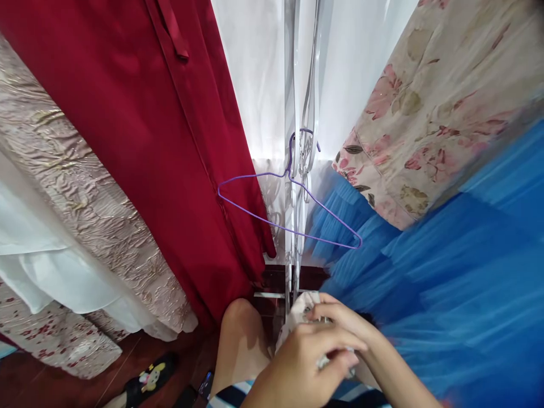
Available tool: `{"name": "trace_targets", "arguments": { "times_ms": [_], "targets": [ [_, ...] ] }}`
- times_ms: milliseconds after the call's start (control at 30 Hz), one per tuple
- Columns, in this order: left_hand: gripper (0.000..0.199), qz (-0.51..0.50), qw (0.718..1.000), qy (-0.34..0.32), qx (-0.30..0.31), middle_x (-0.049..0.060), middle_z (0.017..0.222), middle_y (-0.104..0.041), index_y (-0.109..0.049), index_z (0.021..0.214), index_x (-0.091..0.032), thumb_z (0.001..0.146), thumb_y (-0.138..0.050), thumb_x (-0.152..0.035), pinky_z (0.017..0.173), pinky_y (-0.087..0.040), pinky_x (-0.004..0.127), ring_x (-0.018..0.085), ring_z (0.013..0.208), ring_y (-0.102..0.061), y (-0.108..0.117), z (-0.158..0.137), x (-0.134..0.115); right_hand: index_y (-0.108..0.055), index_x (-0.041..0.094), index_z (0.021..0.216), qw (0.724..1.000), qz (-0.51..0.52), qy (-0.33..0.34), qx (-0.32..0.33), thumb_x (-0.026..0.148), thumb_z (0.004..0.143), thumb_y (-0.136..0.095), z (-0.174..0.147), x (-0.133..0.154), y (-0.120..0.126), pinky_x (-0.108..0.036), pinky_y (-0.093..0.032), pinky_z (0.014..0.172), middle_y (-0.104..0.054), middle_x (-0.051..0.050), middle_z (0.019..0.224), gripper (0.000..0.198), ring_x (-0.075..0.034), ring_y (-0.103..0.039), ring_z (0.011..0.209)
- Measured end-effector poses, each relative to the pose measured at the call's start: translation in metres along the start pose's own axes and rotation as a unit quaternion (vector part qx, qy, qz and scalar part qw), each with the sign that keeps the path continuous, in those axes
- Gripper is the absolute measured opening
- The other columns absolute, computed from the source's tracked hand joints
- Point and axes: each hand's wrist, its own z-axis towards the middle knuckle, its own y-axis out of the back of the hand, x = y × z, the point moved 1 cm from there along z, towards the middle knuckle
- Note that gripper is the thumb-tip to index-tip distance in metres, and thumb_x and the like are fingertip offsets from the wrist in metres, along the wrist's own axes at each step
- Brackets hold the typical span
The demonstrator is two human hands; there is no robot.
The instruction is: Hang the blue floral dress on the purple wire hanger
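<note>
Low in the head view, a pale, dark-patterned cloth [297, 311] is bunched up between my hands in front of my knees. My left hand [308, 357] is closed over its near side, fingers curled. My right hand [338, 318] reaches in from the right and grips the upper part of the same cloth. Fingers cover much of the cloth, so its full shape is hidden. Above my hands, a bare purple hanger [284, 228] hangs by its hook from a white metal rack [296, 85].
A long red garment [170, 141] and a textured beige one [102, 187] hang on the left. To the right are a floral fabric [425, 130] and blue tulle [459, 272]. White cloth [255, 68] hangs behind the rack. A black slipper [153, 378] is on the dark floor.
</note>
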Motion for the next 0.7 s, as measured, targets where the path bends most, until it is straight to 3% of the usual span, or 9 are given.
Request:
{"name": "trace_targets", "arguments": {
  "times_ms": [67,100,200,233,333,433,533,600,700],
  "targets": [
    [0.025,0.020,0.997,-0.024,-0.071,0.005,0.100,-0.072,-0.071,0.114,-0.026,0.091,-0.062,-0.019,0.086,-0.051,0.029,0.020,0.092,-0.066,0.017,0.000,0.003,-0.070,0.019,0.069,0.990,0.006,-0.069,0.119,0.032,0.073,-0.073,-0.008,0.017,0.000,-0.025,-0.048,0.058,-0.063,0.001,0.065,0.014,-0.015,-0.057,0.062],
    [0.027,0.019,0.996,-0.026,-0.077,0.007,0.108,-0.070,-0.069,0.117,-0.025,0.090,-0.065,-0.024,0.091,-0.049,0.031,0.023,0.100,-0.065,0.024,0.001,0.009,-0.068,0.018,0.068,0.975,-0.020,-0.090,0.203,0.030,0.075,-0.072,-0.012,0.027,0.001,-0.022,-0.044,0.055,-0.058,0.003,0.061,0.015,-0.012,-0.052,0.058],
    [0.034,-0.073,0.997,0.007,0.031,0.009,0.106,-0.066,-0.069,0.107,-0.018,0.086,-0.069,-0.045,0.092,-0.047,0.032,0.025,0.102,-0.060,0.023,0.004,0.035,-0.063,0.014,0.063,0.888,-0.171,-0.083,0.418,0.027,0.078,-0.074,-0.025,0.061,0.015,-0.019,-0.033,0.048,-0.045,0.007,0.054,0.023,-0.007,-0.038,0.051],
    [0.037,-0.118,0.990,0.028,0.067,0.007,0.094,-0.065,-0.069,0.097,-0.016,0.086,-0.068,-0.051,0.084,-0.047,0.029,0.023,0.092,-0.060,0.017,0.003,0.045,-0.063,0.013,0.064,0.872,-0.211,-0.068,0.437,0.027,0.079,-0.074,-0.028,0.073,0.023,-0.019,-0.033,0.049,-0.045,0.007,0.055,0.023,-0.007,-0.039,0.051],
    [0.038,-0.149,0.981,0.098,0.071,0.000,0.073,-0.053,-0.063,0.081,-0.014,0.087,-0.066,-0.051,0.065,-0.038,0.023,0.014,0.072,-0.049,-0.001,-0.004,0.070,-0.070,0.012,0.079,0.885,-0.315,-0.021,0.342,0.027,0.088,-0.066,-0.030,0.110,0.054,-0.020,-0.040,0.056,-0.061,0.001,0.069,0.017,-0.010,-0.053,0.061],
    [0.023,-0.043,0.988,0.143,-0.021,-0.002,0.074,-0.053,-0.061,0.082,-0.015,0.088,-0.067,-0.036,0.065,-0.034,0.022,0.012,0.073,-0.046,0.000,-0.010,0.078,-0.072,0.014,0.082,0.908,-0.369,0.000,0.199,0.036,0.091,-0.065,-0.023,0.139,0.093,-0.022,-0.038,0.051,-0.065,-0.002,0.070,0.025,-0.012,-0.056,0.058],
    [0.027,-0.008,0.985,0.145,-0.092,-0.003,0.068,-0.044,-0.054,0.074,-0.015,0.089,-0.065,-0.035,0.061,-0.032,0.021,0.011,0.067,-0.040,0.018,-0.011,0.069,-0.072,0.014,0.079,0.924,-0.365,0.088,0.070,0.038,0.087,-0.070,-0.002,0.163,0.123,-0.024,-0.037,0.053,-0.065,-0.002,0.069,0.026,-0.011,-0.054,0.058],
    [0.033,-0.030,0.983,0.137,-0.117,-0.004,0.065,-0.038,-0.048,0.070,-0.016,0.089,-0.065,-0.037,0.058,-0.031,0.021,0.010,0.063,-0.036,0.032,-0.009,0.059,-0.073,0.014,0.078,0.920,-0.347,0.179,0.023,0.035,0.084,-0.073,0.021,0.177,0.127,-0.025,-0.042,0.064,-0.067,-0.005,0.080,0.023,-0.012,-0.059,0.071],
    [0.033,-0.100,0.975,0.115,-0.163,-0.003,0.066,-0.041,-0.051,0.073,-0.016,0.086,-0.068,-0.041,0.056,-0.033,0.019,0.010,0.061,-0.039,0.052,-0.009,0.044,-0.073,0.015,0.082,0.913,-0.307,0.268,0.030,0.035,0.084,-0.073,0.061,0.188,0.107,-0.027,-0.043,0.084,-0.068,-0.007,0.109,0.020,-0.016,-0.061,0.097]
  ]
}}
